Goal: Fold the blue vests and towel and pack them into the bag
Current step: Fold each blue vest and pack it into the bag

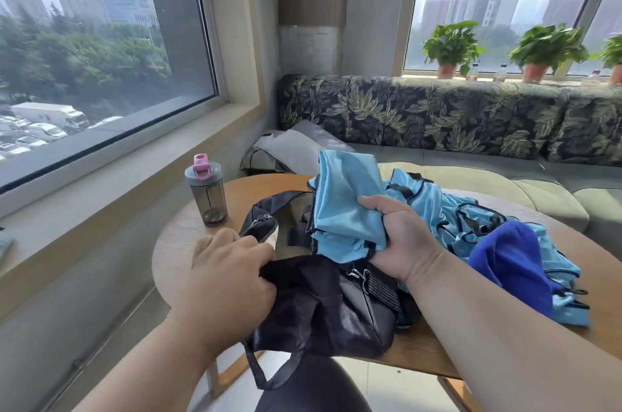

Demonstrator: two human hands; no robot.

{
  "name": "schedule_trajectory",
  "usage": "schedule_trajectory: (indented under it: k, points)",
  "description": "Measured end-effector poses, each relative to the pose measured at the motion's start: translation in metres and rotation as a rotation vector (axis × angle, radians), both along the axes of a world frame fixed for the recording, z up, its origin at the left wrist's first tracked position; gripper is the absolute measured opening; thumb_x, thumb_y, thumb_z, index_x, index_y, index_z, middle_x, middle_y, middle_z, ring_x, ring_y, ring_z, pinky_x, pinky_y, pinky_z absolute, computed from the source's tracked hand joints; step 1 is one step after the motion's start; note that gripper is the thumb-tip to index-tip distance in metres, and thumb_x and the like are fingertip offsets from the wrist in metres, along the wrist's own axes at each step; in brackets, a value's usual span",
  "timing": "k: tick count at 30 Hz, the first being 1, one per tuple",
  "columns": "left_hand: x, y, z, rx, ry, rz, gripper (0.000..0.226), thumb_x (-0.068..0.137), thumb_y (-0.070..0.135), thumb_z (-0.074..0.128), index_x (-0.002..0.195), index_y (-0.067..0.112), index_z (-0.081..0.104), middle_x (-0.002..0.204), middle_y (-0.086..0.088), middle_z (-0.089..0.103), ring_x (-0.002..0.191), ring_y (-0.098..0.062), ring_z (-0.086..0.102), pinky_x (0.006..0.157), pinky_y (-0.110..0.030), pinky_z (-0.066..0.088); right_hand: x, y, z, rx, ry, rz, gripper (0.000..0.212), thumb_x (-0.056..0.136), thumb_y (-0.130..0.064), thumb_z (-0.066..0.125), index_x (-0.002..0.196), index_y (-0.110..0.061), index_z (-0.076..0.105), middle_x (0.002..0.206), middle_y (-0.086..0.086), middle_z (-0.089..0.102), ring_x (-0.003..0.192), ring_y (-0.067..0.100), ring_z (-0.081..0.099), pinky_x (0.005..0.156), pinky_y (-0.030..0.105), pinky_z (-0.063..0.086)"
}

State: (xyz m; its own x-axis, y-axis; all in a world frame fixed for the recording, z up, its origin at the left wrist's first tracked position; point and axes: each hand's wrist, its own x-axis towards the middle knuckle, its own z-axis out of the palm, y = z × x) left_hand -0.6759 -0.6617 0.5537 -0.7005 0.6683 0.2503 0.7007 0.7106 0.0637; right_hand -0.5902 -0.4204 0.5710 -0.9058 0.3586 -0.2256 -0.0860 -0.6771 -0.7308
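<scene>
A black bag (pixel 323 307) lies on the round wooden table (pixel 178 243), its mouth facing up. My left hand (pixel 229 273) grips the bag's near rim and holds it apart. My right hand (pixel 400 236) grips a folded light blue vest (pixel 343 206) with black trim, held upright just over the bag's opening. To the right lies a heap of several more light blue vests (pixel 447 209). A dark blue towel (pixel 508 260) sits crumpled on that heap.
A grey water bottle (pixel 206 191) with a pink cap stands at the table's far left. Behind the table runs a sofa (pixel 437 115) with leaf-print backrest and a grey cushion (pixel 292 150). Potted plants (pixel 451 46) line the windowsill. A bag strap (pixel 266 374) hangs off the near edge.
</scene>
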Motion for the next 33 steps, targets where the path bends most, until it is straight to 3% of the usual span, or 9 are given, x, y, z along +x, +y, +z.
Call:
schedule_trajectory:
  k: [4, 8, 13, 17, 22, 24, 28, 30, 33]
  points:
    - [0.023, -0.004, -0.013, 0.248, 0.010, 0.060, 0.019, 0.081, 0.039, 0.050, 0.070, 0.026, 0.057, 0.068, 0.010, 0.050, 0.067, -0.016, 0.046, 0.061, -0.033, 0.032, -0.031, 0.000, 0.012, 0.178, -0.119, 0.183, 0.040, 0.079, -0.009, 0.063, 0.117, -0.003, 0.069, 0.107, 0.015, 0.076, 0.094, 0.031, 0.073, 0.098, 0.045, 0.055]
    - [0.026, -0.010, -0.004, 0.340, -0.099, 0.250, 0.041, 0.099, 0.052, 0.045, 0.070, 0.023, 0.051, 0.064, 0.007, 0.055, 0.063, -0.013, 0.050, 0.056, -0.033, 0.033, -0.050, 0.007, 0.003, 0.386, -0.308, 0.476, 0.042, 0.075, -0.008, 0.065, 0.117, -0.001, 0.071, 0.116, 0.017, 0.072, 0.105, 0.034, 0.068, 0.114, 0.050, 0.041]
    - [-0.026, -0.003, -0.003, 0.100, -0.206, 0.400, 0.039, 0.082, 0.065, 0.062, 0.083, 0.027, 0.056, 0.079, 0.008, 0.062, 0.078, -0.020, 0.059, 0.066, -0.034, 0.044, -0.056, 0.007, -0.014, 0.489, -0.372, 0.610, 0.036, 0.071, -0.007, 0.064, 0.104, -0.003, 0.079, 0.120, 0.020, 0.070, 0.120, 0.039, 0.057, 0.122, 0.058, 0.028]
    - [-0.067, 0.020, -0.010, -0.166, -0.408, 0.344, 0.068, 0.066, 0.086, 0.066, 0.080, 0.020, 0.065, 0.078, 0.004, 0.066, 0.078, -0.019, 0.064, 0.067, -0.032, 0.048, -0.052, 0.013, -0.024, 0.415, -0.327, 0.566, 0.041, 0.075, -0.006, 0.059, 0.113, -0.001, 0.075, 0.119, 0.019, 0.071, 0.109, 0.037, 0.067, 0.114, 0.054, 0.042]
    - [-0.081, 0.029, -0.009, -0.336, -0.452, 0.255, 0.036, 0.094, 0.052, 0.063, 0.096, 0.016, 0.069, 0.098, -0.005, 0.066, 0.089, -0.025, 0.060, 0.071, -0.031, 0.042, -0.048, 0.021, -0.026, 0.359, -0.276, 0.513, 0.046, 0.078, -0.005, 0.058, 0.123, -0.001, 0.067, 0.118, 0.018, 0.073, 0.101, 0.033, 0.073, 0.099, 0.045, 0.054]
    - [-0.082, 0.019, -0.007, -0.117, -0.385, 0.270, 0.031, 0.097, 0.040, 0.057, 0.093, 0.012, 0.071, 0.096, -0.010, 0.071, 0.090, -0.030, 0.066, 0.066, -0.037, 0.046, -0.049, 0.027, -0.027, 0.359, -0.288, 0.500, 0.044, 0.083, -0.004, 0.057, 0.127, 0.001, 0.064, 0.120, 0.018, 0.071, 0.102, 0.033, 0.072, 0.094, 0.044, 0.057]
    - [-0.053, 0.006, -0.007, 0.621, -0.506, 0.437, 0.033, 0.090, 0.032, 0.061, 0.062, 0.016, 0.060, 0.056, 0.001, 0.059, 0.068, -0.032, 0.060, 0.066, -0.042, 0.048, -0.066, 0.021, -0.025, 0.664, -0.505, 0.611, 0.015, 0.091, -0.003, 0.055, 0.105, -0.001, 0.060, 0.088, 0.020, 0.069, 0.071, 0.033, 0.067, 0.055, 0.036, 0.056]
    - [-0.036, 0.008, -0.011, 0.750, -0.589, 0.430, 0.030, 0.087, 0.036, 0.061, 0.064, 0.017, 0.057, 0.047, 0.005, 0.049, 0.062, -0.030, 0.053, 0.062, -0.041, 0.042, -0.085, 0.009, -0.024, 0.854, -0.617, 0.747, 0.015, 0.085, -0.003, 0.055, 0.099, -0.003, 0.056, 0.084, 0.020, 0.061, 0.073, 0.033, 0.063, 0.062, 0.038, 0.053]
    - [-0.026, 0.014, -0.017, 0.812, -0.617, 0.405, 0.037, 0.092, 0.038, 0.061, 0.067, 0.012, 0.055, 0.047, 0.008, 0.047, 0.061, -0.026, 0.049, 0.063, -0.042, 0.042, -0.115, -0.018, -0.024, 1.015, -0.720, 0.972, 0.030, 0.088, -0.008, 0.054, 0.115, 0.004, 0.061, 0.097, 0.024, 0.066, 0.084, 0.035, 0.066, 0.076, 0.047, 0.056]
